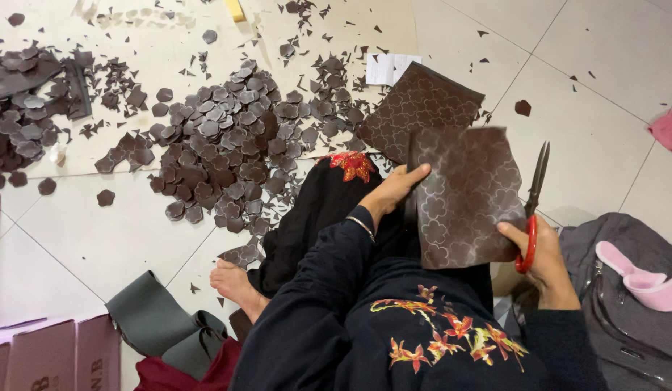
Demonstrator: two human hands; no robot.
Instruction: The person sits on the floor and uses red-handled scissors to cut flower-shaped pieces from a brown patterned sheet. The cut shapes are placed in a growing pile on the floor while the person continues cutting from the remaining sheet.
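My left hand (395, 190) grips the left edge of a dark brown sheet (463, 195) marked with a pale flower-shaped outline pattern, held upright over my lap. My right hand (542, 250) holds red-handled scissors (533, 206), blades pointing up along the sheet's right edge. A second patterned brown sheet (419, 108) lies on the floor just beyond. A large heap of cut brown flower-shaped pieces (227, 145) spreads over the floor to the left.
A further pile of brown pieces (24, 123) lies far left. Grey rolled material (155, 318) and my bare foot (234, 286) are near my knee. A grey bag (626, 289) with a pink object (644, 279) sits on the right. White paper (387, 69) lies beyond.
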